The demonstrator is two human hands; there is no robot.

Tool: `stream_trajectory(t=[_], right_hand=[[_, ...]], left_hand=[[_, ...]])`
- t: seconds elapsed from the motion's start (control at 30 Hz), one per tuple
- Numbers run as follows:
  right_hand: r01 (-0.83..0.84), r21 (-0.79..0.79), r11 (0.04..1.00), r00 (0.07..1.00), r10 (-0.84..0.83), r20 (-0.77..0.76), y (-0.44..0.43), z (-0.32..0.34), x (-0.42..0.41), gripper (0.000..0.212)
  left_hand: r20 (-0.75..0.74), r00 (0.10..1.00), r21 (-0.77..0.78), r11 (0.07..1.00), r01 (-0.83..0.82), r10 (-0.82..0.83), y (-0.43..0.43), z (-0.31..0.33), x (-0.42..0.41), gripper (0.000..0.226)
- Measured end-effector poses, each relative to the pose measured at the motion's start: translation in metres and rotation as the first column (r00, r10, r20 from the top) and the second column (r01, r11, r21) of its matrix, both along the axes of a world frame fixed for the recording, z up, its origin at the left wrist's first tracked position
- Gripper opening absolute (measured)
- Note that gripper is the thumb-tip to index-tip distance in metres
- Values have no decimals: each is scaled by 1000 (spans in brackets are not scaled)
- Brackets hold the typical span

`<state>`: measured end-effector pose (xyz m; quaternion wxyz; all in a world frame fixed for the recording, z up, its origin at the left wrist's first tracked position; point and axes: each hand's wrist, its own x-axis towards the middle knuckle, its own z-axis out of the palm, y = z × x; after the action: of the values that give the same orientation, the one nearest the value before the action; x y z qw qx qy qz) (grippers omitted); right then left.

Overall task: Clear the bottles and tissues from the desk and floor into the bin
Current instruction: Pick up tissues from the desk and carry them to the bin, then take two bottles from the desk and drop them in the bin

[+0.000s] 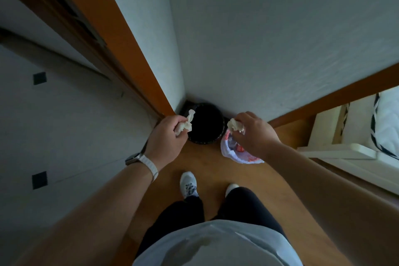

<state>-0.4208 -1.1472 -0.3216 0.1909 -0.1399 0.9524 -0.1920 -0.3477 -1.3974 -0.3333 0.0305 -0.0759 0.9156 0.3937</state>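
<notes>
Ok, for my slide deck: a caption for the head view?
Left hand grips a tissue, right hand grips another tissue, both by the black corner bin.

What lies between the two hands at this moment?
In the head view, the black bin and its open mouth lie between the left hand, gripping the left tissue, and the right hand, gripping the right tissue.

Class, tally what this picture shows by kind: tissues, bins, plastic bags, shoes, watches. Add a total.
Tissues: 2, left tissue, right tissue
Bins: 1, black bin
Plastic bags: 1, white bag
Shoes: 2, left shoe, right shoe
Watches: 1, wristwatch
Total: 7
</notes>
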Motion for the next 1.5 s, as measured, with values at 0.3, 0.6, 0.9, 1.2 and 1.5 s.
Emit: stream_trajectory(t=[0.3,0.6,0.9,1.2,1.5], right_hand=[[-26,56,998,989,18,144,-24,-134,-41,25],[-144,107,984,972,121,201,-17,-348,-67,27],[-154,167,974,979,128,158,-13,-503,-60,28],[-247,241,938,969,233,87,-22,-541,-66,33],[-233,270,934,972,216,92,-23,-440,-69,38]], left_hand=[[188,982,-3,999,-33,33,-7,-133,-43,26],[348,933,-3,995,-98,93,17,-353,-65,22],[295,952,-116,992,-48,81,39,-504,-65,21],[261,965,-312,946,90,-6,43,-535,-70,22],[149,986,-318,940,123,-78,15,-440,-73,29]])
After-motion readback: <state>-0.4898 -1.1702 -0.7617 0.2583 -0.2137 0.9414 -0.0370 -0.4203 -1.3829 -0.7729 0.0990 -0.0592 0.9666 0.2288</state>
